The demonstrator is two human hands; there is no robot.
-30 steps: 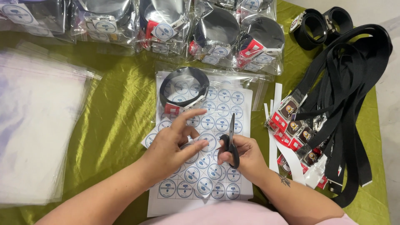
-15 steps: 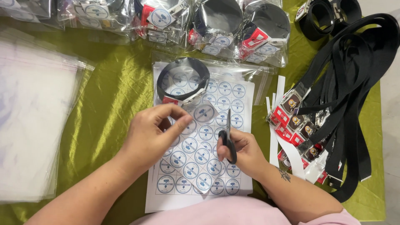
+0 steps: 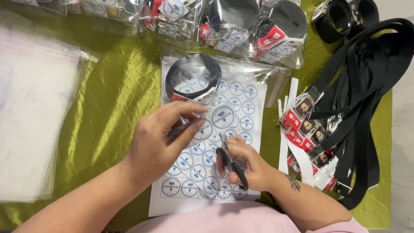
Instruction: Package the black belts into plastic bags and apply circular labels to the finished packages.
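1 right hand (image 3: 250, 166) grips 1 pair of black scissors (image 3: 231, 162); 1 left hand (image 3: 161, 138) pinches 1 round sticker (image 3: 203, 129) over 1 sticker sheet (image 3: 235, 108).

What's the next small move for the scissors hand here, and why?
Probably close the black-handled scissors along the printed line. The right hand has the blades raised at the edge of the white sheet of round blue stickers, while the left hand pinches a cut piece just beside them.
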